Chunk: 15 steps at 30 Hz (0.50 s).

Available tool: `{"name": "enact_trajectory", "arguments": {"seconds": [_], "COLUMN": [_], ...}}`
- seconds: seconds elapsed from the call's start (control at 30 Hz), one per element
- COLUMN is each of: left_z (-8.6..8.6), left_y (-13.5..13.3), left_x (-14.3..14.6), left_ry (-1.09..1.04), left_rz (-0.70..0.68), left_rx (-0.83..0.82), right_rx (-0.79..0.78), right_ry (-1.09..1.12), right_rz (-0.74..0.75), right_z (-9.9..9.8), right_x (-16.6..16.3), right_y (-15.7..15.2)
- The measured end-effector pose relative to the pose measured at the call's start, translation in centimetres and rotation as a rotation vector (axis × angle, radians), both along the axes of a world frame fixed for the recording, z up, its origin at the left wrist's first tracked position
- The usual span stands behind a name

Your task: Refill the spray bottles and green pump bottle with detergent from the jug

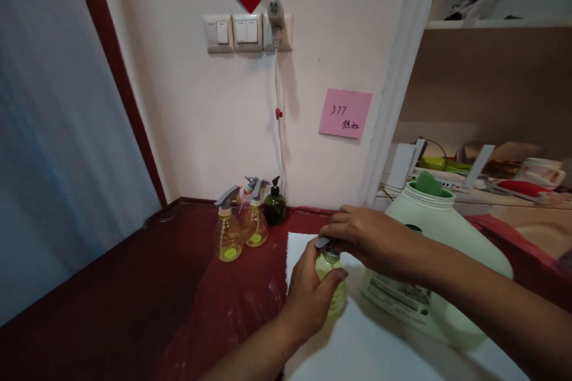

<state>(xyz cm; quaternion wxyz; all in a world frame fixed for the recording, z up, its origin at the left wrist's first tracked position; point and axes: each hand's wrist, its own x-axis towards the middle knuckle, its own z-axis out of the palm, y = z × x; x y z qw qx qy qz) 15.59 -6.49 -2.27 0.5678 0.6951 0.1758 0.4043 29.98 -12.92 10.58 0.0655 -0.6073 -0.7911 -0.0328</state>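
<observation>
Right in front of me, a rounded, translucent yellowish plastic spray bottle stands upright; I can't tell how much liquid it holds. Just beside it on the right is a big pale-green plastic jug, a green plastic piece sitting in its uncapped mouth. Farther back on the left stand two yellowish spray bottles with grey triggers, one ahead of the other, each showing a bright yellow-green patch near its base, and a dark-green pump bottle.

My left hand wraps the near bottle's side, thumb across its front; my right hand reaches over from the right, fingers closed on its grey trigger head.

A white sheet lies on the dark-red surface. Beyond, a pink paper note and white light switches are on the pale wall.
</observation>
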Motion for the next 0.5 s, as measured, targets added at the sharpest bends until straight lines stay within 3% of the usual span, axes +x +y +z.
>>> {"name": "enact_trajectory", "arguments": {"seconds": [0.2,0.33,0.5], "left_z": [0.1,1.0,1.4], "left_y": [-0.1,-0.2,0.2], "left_x": [0.5,1.2,0.8], "left_ry": [-0.124,-0.169,-0.069], "left_rz": [-0.053,0.013,0.049], "left_rx": [-0.139,-0.248,-0.093], "right_rx": [-0.014,-0.009,0.009], "right_ry": [0.062,0.045,0.04], "right_rz": [-0.023,-0.023,-0.006], "right_z": [-0.5,-0.9,-1.4], "right_x": [-0.4,-0.4,0.0], "right_y": [-0.2,-0.3,-0.3]}}
